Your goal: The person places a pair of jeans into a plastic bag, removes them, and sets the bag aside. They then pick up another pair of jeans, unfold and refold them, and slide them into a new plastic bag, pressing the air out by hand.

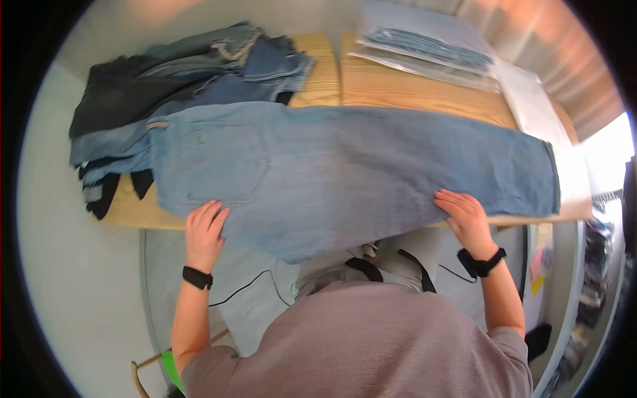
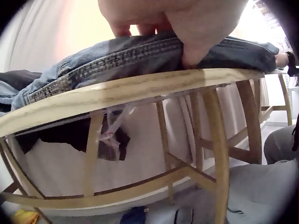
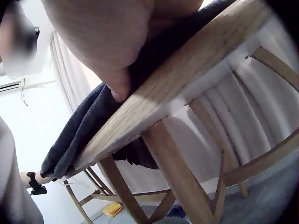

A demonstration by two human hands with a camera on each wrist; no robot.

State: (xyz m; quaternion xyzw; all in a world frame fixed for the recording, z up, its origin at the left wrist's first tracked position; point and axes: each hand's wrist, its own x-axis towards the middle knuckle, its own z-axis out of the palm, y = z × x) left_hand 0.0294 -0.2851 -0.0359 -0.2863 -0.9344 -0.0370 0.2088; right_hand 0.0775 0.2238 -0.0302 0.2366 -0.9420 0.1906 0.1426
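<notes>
A pair of blue jeans [image 1: 292, 172] lies folded lengthwise across the table, waist end at left and hems at right. One back pocket faces up, and the crotch point hangs past the front edge. My left hand [image 1: 206, 232] rests on the jeans' near edge below the pocket; in the left wrist view its thumb presses the thick-stitched seam [image 2: 126, 58], fingers lying over the top. Along the leg, my right hand [image 1: 468, 219] lays its extended fingers on the near edge. Its thumb [image 3: 120, 88] touches the dark denim [image 3: 77, 126] in the right wrist view.
Heaped jeans and dark garments [image 1: 133, 93] cover the back left of the wooden table [image 1: 318, 73]. Folded denim in clear plastic [image 1: 431, 50] lies at the back right, near white packaging [image 1: 524, 93]. A black cable [image 1: 245, 288] runs along the floor.
</notes>
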